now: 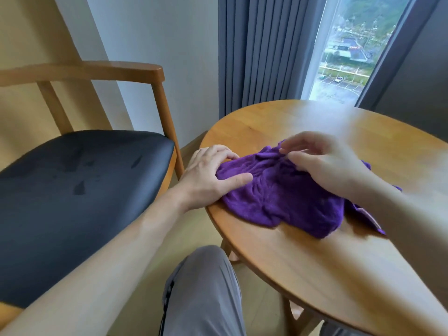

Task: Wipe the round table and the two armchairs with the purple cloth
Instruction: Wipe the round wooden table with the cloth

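While the cloth point(286, 190) lies bunched near the table's point(327, 263) left edge, the risk I'd judge nearest is it sliding off onto the floor: a fold already sits at the rim, and a push from the left hand point(211, 175) could carry it over. That hand grips the cloth's left end, thumb pressed over the fabric and fingers curled on the fold. The right hand point(322, 161) hovers over the far side with fingers bent, seemingly plucking at the cloth; the blur leaves me unable to tell whether it really pinches. A crumpled cloth would also wipe unevenly, leaving streaks. Smears show on the chair's point(80, 190) dark seat, perhaps damp, so it may want another pass.

Counted: one cloth, one table, two hands, and only one chair in sight; the second is out of view.
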Motion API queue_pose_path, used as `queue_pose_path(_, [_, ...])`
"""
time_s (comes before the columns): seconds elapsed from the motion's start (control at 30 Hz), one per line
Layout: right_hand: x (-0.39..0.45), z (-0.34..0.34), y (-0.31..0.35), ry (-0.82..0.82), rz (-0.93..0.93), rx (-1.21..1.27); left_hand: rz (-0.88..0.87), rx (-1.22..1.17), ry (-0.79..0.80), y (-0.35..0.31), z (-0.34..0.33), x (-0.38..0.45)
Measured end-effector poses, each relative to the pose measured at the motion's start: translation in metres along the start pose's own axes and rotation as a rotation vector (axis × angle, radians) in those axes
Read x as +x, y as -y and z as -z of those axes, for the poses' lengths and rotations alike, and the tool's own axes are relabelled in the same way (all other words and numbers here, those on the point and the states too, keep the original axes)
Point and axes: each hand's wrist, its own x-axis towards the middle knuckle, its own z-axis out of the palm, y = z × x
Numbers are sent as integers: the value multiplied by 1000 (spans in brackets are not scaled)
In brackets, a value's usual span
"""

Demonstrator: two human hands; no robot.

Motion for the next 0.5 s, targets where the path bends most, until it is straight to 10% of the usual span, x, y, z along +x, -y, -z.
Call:
queue_pose_path(0.17, [9,-4,5,-149,206,-347,11,89,137,-7,17,-4])
queue_pose_path(0.33, [4,-11,-5,-165,246,-258,-51,362,-216,-43,19,-27])
queue_pose_path(0.5, [0,-7,-6,-119,259,-228,98,379,134,-84,-49,-20])
